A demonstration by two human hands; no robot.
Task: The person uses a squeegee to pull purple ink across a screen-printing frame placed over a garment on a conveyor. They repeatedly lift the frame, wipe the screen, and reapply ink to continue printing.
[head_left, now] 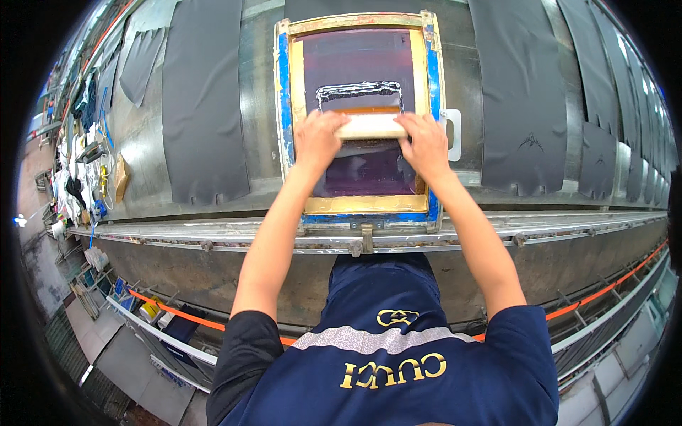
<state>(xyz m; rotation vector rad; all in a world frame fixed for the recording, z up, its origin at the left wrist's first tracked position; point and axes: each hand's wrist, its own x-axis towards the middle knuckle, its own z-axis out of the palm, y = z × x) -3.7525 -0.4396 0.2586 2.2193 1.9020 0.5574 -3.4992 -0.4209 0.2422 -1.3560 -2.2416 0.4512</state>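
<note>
A squeegee with a pale handle (373,127) and an orange-brown blade edge lies across the middle of a screen printing frame (355,204). My left hand (318,140) grips the handle's left end, and my right hand (424,144) is wrapped round its right end. Just beyond the blade, a ridge of dark, glossy ink (359,91) stretches across the dark purple mesh (369,175). Blue and yellow tape lines the frame's sides. Whatever lies under the frame is hidden.
Dark grey fabric panels (206,106) lie flat on the long metal table, more of them (522,99) to the right, one with a small black print. A white handle (453,135) juts from the frame's right side. A metal rail (213,238) runs along the near edge. Clutter sits far left.
</note>
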